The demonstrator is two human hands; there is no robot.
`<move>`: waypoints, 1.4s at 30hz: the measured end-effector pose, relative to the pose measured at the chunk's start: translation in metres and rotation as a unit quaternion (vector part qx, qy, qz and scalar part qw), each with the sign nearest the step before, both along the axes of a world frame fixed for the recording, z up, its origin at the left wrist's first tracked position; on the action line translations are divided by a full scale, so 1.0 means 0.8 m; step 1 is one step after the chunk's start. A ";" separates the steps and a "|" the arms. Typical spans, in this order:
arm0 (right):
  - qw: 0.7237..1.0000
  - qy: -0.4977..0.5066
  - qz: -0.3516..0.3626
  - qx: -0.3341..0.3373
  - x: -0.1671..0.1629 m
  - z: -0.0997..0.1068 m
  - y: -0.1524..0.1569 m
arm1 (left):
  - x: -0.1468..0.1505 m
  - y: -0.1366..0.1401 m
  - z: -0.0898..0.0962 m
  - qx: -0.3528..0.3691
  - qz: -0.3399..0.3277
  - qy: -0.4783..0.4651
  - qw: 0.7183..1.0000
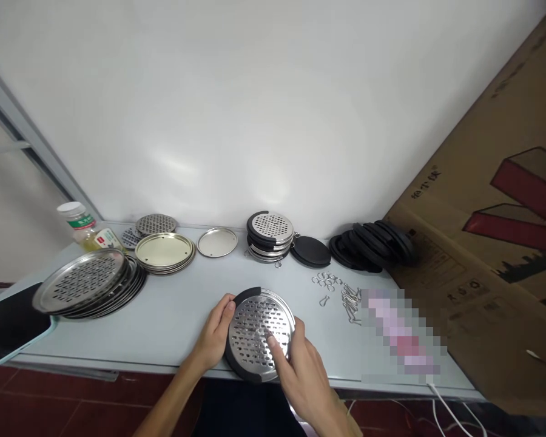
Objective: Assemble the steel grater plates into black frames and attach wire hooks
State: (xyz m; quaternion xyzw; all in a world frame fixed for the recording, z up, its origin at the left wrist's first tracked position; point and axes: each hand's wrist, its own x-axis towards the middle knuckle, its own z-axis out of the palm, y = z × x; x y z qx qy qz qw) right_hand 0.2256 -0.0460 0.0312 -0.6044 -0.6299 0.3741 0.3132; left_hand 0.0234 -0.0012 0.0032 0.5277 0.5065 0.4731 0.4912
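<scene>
A round slotted metal case (pixel 255 321), resembling a mosquito coil holder, is held between both hands over the table's front edge. A black sleeve runs around its left side and bottom; bare metal rim shows at the right. My left hand (pixel 215 337) grips the sleeved left edge, thumb on top. On the right edge my right hand (pixel 303 367) is closed, its thumb lying on the slotted face. The fingers beneath are hidden. Behind it stands a stack of similar sleeved cases (pixel 273 227), with small rings hanging from it. Beside them lies a black round sleeve (pixel 312 250).
Slotted lids (pixel 84 279) are stacked at left, near a phone (pixel 16 321) and bottle (pixel 84 226). Plain metal dishes (pixel 164 252) and a single dish (pixel 217 242) lie along the wall. Rings (pixel 327 280), clips (pixel 349 300), black sleeves (pixel 368 246) and a carton (pixel 482 243) occupy the right.
</scene>
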 end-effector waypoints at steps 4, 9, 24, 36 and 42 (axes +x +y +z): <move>0.979 0.198 -0.042 0.002 -0.014 0.003 0.004 | -0.001 -0.001 -0.002 0.008 0.002 -0.015 1.000; 0.938 0.345 -0.037 -0.020 -0.015 0.002 0.013 | -0.003 -0.004 0.006 0.016 -0.050 -0.026 0.998; 0.920 -0.084 0.096 0.371 0.010 -0.022 0.007 | -0.014 -0.005 -0.004 0.113 -0.096 0.022 0.989; 0.942 -0.138 0.155 0.263 0.004 -0.029 0.021 | 0.015 -0.018 0.004 0.160 -0.085 0.387 0.904; 0.948 -0.086 0.137 0.274 0.026 -0.035 0.014 | 0.015 -0.017 -0.006 0.186 -0.075 0.445 0.873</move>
